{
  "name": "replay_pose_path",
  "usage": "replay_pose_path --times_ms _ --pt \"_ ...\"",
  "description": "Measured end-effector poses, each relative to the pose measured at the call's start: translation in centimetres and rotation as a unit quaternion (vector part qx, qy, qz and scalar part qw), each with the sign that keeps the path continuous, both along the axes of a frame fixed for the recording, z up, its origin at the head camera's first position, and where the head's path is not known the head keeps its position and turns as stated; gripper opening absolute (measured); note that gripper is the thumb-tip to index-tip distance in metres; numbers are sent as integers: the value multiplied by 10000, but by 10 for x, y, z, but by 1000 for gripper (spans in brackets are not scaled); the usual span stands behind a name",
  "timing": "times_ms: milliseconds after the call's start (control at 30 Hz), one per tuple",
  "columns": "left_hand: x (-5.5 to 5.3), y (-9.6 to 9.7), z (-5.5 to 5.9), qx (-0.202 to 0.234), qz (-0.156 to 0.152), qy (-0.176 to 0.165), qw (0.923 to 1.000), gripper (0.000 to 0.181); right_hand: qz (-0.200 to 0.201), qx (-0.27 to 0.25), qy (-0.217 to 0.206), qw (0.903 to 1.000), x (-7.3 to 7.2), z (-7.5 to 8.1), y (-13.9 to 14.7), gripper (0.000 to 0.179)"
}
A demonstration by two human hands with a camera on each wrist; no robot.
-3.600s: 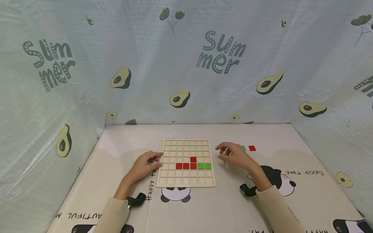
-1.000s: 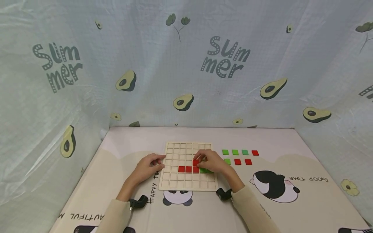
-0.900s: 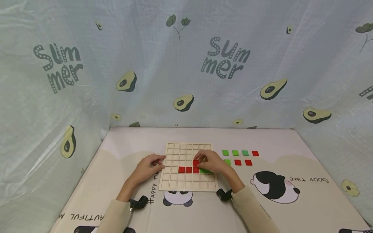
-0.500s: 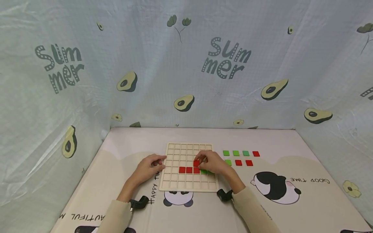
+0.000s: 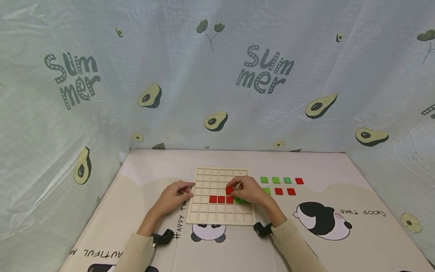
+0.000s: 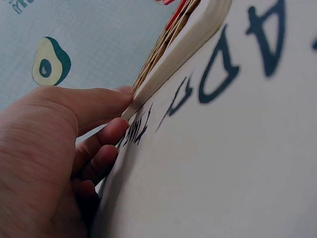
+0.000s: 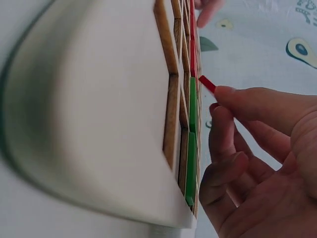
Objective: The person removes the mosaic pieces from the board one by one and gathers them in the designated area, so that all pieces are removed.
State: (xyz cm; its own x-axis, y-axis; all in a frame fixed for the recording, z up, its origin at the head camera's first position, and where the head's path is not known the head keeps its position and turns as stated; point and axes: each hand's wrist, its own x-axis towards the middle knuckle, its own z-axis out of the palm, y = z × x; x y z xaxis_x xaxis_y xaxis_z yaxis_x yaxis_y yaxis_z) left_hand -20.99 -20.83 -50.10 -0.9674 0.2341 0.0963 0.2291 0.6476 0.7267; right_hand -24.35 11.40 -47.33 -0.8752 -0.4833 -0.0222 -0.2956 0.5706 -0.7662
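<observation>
A pale wooden grid board (image 5: 208, 215) lies on the table. One of its rows holds red tiles (image 5: 221, 200) and green tiles (image 5: 238, 201) side by side. Thumb and index finger of my right hand (image 5: 250, 190) pinch another red tile (image 5: 229, 190) just behind that row. The right wrist view shows this red tile (image 7: 207, 84) tilted, one edge toward the board. My left hand (image 5: 172, 197) touches the board's left edge with thumb and index finger extended, and the left wrist view shows the fingertips right at the wooden rim (image 6: 163, 67).
To the right of the board, loose tiles lie in two rows: green ones (image 5: 276, 180), a teal one (image 5: 287, 180) and red ones (image 5: 291, 192). A printed cloth (image 5: 326, 162) covers the table. A curtain with avocados (image 5: 217, 75) rises behind and at both sides.
My right hand has moved left from beside the loose tiles onto the board, where it has taken hold of the red tile behind the row. The left hand keeps its place at the edge.
</observation>
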Motion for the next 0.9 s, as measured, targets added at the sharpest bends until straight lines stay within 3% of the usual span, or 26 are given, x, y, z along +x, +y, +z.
replay_pose_path --times_ms 533,900 --pt "1 2 1 27 17 11 10000 42 -58 -130 130 9998 2 14 9 25" --pt "1 1 1 -11 14 14 10000 41 -202 -56 192 9996 2 20 42 26"
